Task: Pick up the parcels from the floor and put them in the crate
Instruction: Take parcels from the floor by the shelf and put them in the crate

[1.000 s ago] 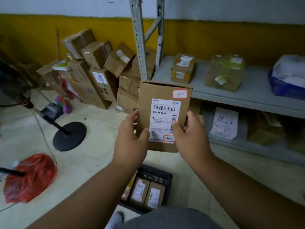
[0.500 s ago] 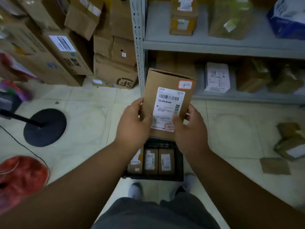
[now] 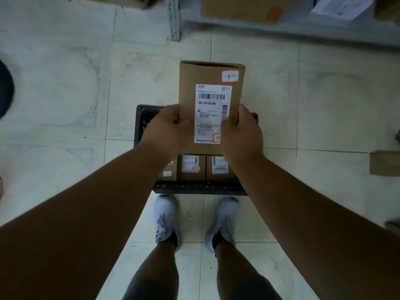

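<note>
I hold a brown cardboard parcel with a white barcode label and two red-edged stickers, upright above the black crate. My left hand grips its left edge and my right hand grips its right edge, thumbs on the label face. The crate stands on the floor just in front of my feet. Three small labelled boxes stand side by side along its near wall. The parcel and my hands hide the crate's far half.
A metal shelf post and a low shelf with boxes run along the top. A flat cardboard piece lies on the tiles at the right edge. A black round base shows at the left edge.
The view has tilted down from the shelves to the floor. The parcel, still held in both hands, has come lower and now hangs right over the crate.
</note>
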Tool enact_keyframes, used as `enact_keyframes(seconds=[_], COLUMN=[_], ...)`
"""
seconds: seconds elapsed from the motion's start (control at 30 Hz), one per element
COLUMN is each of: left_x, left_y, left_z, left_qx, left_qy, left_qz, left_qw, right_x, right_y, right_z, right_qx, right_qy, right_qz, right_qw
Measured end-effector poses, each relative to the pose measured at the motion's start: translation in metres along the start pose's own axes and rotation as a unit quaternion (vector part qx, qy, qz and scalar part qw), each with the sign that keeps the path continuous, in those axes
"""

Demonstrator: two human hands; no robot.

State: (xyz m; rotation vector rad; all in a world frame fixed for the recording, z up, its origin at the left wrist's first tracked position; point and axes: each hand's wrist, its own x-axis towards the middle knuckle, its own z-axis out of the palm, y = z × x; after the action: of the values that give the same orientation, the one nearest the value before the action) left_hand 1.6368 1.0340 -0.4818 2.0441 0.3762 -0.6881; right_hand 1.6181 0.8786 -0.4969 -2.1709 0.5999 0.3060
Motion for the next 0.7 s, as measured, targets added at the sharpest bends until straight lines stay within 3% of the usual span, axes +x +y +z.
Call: enact_keyframes(seconds=[0.13,0.23,0.4,0.5,0.57,0.7], left_x=[0.055,0.084,0.119,0.14,0.144,0.144], left_y=[-0.091,-0.146,-0.209,-0.231,-0.229,-0.232], left_z=[0.067,0.108,0.152,0.161,0.162,0.177], left_qx=[0.07,0.184,0.222,0.292,0.35,0.454], left_qy=[-0.03,-0.057,-0.148,-0.219,-0.225,-0.328], left_qz=[-0.038,-0.039,-0.061,-0.061,-0.044,0.021], left_qw=[0.996,0.98,0.962,0.929,0.908,0.828], right_x=[0.027,0.041,0.066,0.078,0.081,0.078], right_y=[0.097,0.156,0.207,0.217,0.219,0.223], right_z=[0.072,0.116,0.165,0.187,0.199,0.214], right_qx=[-0.041,-0.074,-0.106,-0.097,-0.078,-0.038], right_qy=[-0.042,-0.07,-0.098,-0.119,-0.138,-0.161], right_qz=[0.046,0.07,0.098,0.12,0.151,0.182], right_qw=[0.997,0.992,0.985,0.981,0.976,0.969])
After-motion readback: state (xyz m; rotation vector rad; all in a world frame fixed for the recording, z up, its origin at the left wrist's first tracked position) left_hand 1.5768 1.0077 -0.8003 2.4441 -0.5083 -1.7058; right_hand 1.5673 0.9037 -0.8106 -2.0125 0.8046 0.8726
